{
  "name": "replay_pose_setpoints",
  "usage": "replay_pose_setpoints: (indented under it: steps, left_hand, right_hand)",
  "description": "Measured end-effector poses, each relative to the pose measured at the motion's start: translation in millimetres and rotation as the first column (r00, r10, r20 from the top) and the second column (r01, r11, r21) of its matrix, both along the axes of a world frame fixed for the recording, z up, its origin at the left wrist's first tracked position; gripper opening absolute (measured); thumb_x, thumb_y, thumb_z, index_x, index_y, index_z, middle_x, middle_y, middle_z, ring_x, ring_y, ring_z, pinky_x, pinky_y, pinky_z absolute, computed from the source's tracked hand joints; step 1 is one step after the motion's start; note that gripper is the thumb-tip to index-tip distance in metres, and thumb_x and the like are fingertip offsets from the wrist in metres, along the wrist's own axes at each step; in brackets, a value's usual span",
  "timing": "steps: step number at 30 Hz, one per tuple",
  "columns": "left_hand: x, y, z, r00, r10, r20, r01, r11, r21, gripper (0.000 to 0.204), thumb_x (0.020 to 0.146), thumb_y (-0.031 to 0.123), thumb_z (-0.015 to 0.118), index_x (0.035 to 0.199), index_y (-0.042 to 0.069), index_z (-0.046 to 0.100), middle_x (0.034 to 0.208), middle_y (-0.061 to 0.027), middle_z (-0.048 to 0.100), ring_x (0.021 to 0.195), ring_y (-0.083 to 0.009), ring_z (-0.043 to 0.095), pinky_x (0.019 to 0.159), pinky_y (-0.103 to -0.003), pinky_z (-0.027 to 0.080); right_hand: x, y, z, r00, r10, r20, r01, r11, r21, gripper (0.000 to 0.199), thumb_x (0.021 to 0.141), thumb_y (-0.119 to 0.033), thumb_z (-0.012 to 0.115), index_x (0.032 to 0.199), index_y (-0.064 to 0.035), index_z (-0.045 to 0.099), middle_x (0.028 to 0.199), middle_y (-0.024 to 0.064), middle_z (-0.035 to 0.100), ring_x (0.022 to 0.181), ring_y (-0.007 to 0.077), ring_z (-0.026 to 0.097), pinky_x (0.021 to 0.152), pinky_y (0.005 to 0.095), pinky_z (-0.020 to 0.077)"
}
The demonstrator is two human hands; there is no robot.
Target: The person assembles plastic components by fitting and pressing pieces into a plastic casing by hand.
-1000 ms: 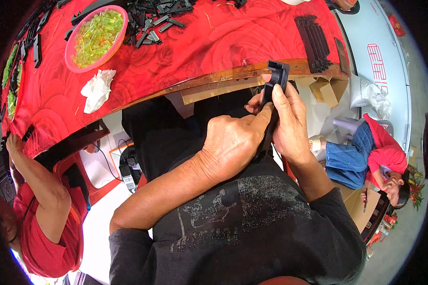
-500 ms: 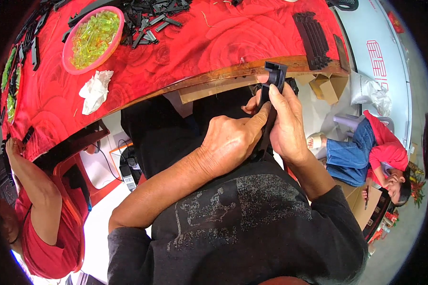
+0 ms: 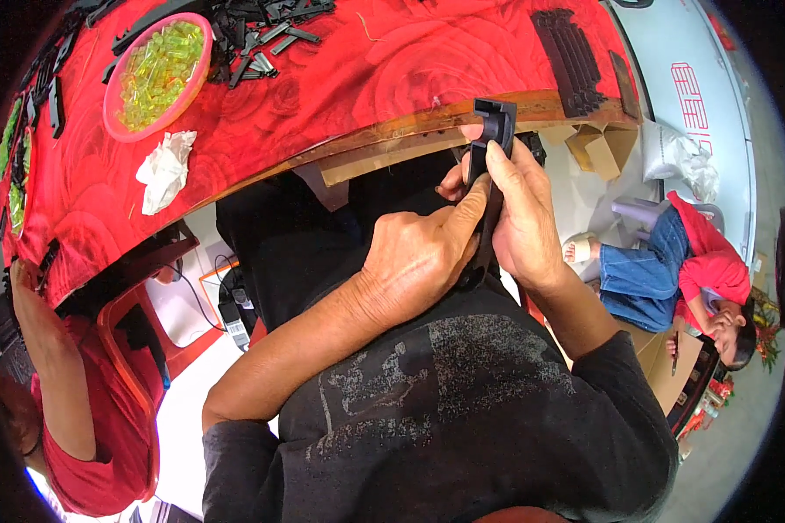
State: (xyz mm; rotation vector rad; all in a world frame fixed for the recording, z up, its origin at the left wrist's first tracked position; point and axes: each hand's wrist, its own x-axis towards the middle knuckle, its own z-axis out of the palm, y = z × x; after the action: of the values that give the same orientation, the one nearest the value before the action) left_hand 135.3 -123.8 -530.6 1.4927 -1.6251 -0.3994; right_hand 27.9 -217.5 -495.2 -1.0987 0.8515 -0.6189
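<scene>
Between both hands, just off the table's front edge, I hold a long black plastic part [image 3: 490,209] with a squared, notched upper end. My right hand [image 3: 525,213] wraps round it from the right, its thumb lying along the near face below the notched end. From the left, my left hand [image 3: 423,253] grips the part, with a finger stretched up along it. Its remaining fingers are curled and partly hidden. The part's lower end comes down close to my dark shirt.
A red-covered table [image 3: 323,105] bears a pink bowl [image 3: 202,74] of clear yellow-green pieces, a crumpled tissue [image 3: 166,170], loose black parts [image 3: 257,39] and a row of black strips [image 3: 569,65]. A co-worker's arm [image 3: 52,357] is at left; another person [image 3: 672,270] sits at right.
The view has shifted slightly, and the table's things sit a little further left and lower. My hands keep their grip on the black part, which appears slightly higher.
</scene>
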Motion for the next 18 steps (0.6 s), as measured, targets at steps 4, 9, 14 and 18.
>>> replay_pose_setpoints:
  steps: [4,9,14,18]
  left_hand:
    - [-0.1,-2.9,-2.7,1.000,0.013,-0.002,-0.013,0.999,-0.037,0.049,0.082,0.010,0.064,0.130,0.002,0.055,0.067,-0.0098,0.060,0.051,-0.0256,0.062,0.046,-0.037,0.050]
    - [-1.6,-2.4,-1.2,0.999,-0.023,0.031,0.023,1.000,0.001,0.051,0.082,0.009,0.062,0.131,0.000,0.053,0.065,-0.0090,0.059,0.052,-0.0249,0.063,0.045,-0.036,0.050]
    - [-2.8,-0.2,-0.2,0.996,-0.068,0.051,0.067,0.997,0.029,0.054,0.081,0.009,0.060,0.133,-0.003,0.050,0.064,-0.0090,0.059,0.053,-0.0248,0.063,0.046,-0.036,0.050]
    - [-2.8,-0.4,-4.0,0.996,-0.089,0.011,0.089,0.996,0.018,0.057,0.080,0.008,0.060,0.134,-0.004,0.048,0.066,-0.0098,0.059,0.053,-0.0259,0.063,0.047,-0.037,0.051]
  right_hand:
    - [0.6,0.6,0.9,1.000,0.008,-0.015,-0.009,0.999,-0.042,0.032,0.103,-0.029,0.049,0.122,-0.0038,0.051,0.084,0.0078,0.061,0.078,0.0134,0.059,0.074,0.0269,0.0486]
    - [-3.6,0.4,0.4,0.996,0.028,-0.089,-0.035,0.997,-0.071,0.038,0.102,-0.029,0.047,0.127,-0.0011,0.050,0.084,0.0052,0.054,0.082,0.0179,0.059,0.080,0.0339,0.0500]
    - [-5.0,3.0,0.9,0.996,0.015,-0.085,-0.017,1.000,-0.018,0.033,0.101,-0.028,0.048,0.124,-0.0034,0.052,0.084,0.0062,0.054,0.081,0.0189,0.060,0.079,0.0342,0.0490]
    - [-5.9,5.7,-2.1,0.996,-0.001,-0.085,-0.005,0.997,-0.071,0.033,0.101,-0.026,0.048,0.123,-0.0031,0.052,0.085,0.0065,0.054,0.081,0.0190,0.060,0.079,0.0344,0.0492]
